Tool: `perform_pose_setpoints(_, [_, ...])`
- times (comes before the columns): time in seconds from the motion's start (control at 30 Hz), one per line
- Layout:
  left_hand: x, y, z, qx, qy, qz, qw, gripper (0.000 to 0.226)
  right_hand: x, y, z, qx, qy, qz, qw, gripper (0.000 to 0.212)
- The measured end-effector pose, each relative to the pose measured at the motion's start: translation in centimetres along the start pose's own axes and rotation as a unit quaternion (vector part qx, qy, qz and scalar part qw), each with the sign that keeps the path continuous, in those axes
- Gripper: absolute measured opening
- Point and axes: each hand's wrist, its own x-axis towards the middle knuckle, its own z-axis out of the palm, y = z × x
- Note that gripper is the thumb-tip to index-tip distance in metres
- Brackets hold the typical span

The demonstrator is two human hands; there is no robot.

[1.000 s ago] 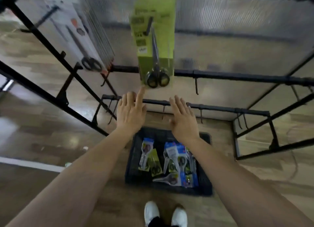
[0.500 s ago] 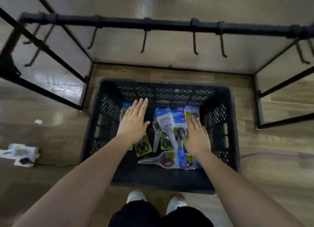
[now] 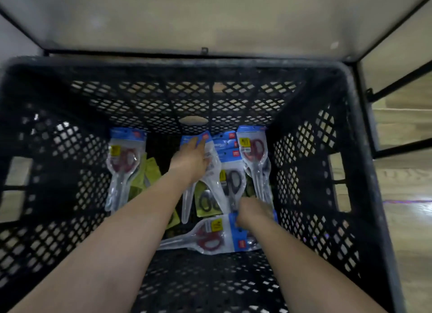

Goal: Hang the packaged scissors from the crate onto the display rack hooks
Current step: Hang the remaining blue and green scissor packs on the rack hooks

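While blur softens detail, both hands reach into the black crate. The left hand, fingers straight, lies on a central blue-carded scissors pack. The right hand covers the crosswise pack at its card, fingers hidden, grip indeterminate. Both hands sit deeper than half a second earlier.

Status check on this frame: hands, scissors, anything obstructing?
Left hand flat on blue-headed clear scissors pack. Right hand on crosswise red-handled scissors pack, grip unclear. Both packs lying in black mesh plastic crate.
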Motion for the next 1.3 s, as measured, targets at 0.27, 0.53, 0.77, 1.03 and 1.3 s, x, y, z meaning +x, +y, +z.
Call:
perform_pose_setpoints(0.27, [3.3, 3.3, 1.4, -0.073, -0.036, -0.103, 0.991, 0.078, 0.7, 0.3, 0.9, 0.002, -0.026, 0.01, 1.0, 0.051])
perform_pose_setpoints(0.53, [3.0, 1.1, 0.1, -0.115, -0.028, -0.1, 0.988, 0.069, 1.0, 0.4, 1.1, 0.144, 0.068, -0.034, 0.987, 0.013])
perform_pose_setpoints(0.77, [2.0, -1.5, -1.9, 0.025, 0.067, -0.082, 0.994, 0.025, 0.4, -0.8, 1.1, 0.187, 0.097, -0.078, 0.974, 0.015])
perform_pose_setpoints(1.03, [-0.2, -3.7, -5.7, 0.037, 0.056, -0.08, 0.995, 0.012, -1.8, -1.0, -1.1, 0.235, 0.121, -0.118, 0.957, 0.021])
perform_pose_setpoints(1.3, [-13.8, -2.2, -17.1, -0.047, 0.003, 0.009, 0.999, 0.028, -17.1, -1.0, -9.1, 0.211, 0.161, -0.172, 0.949, 0.027])
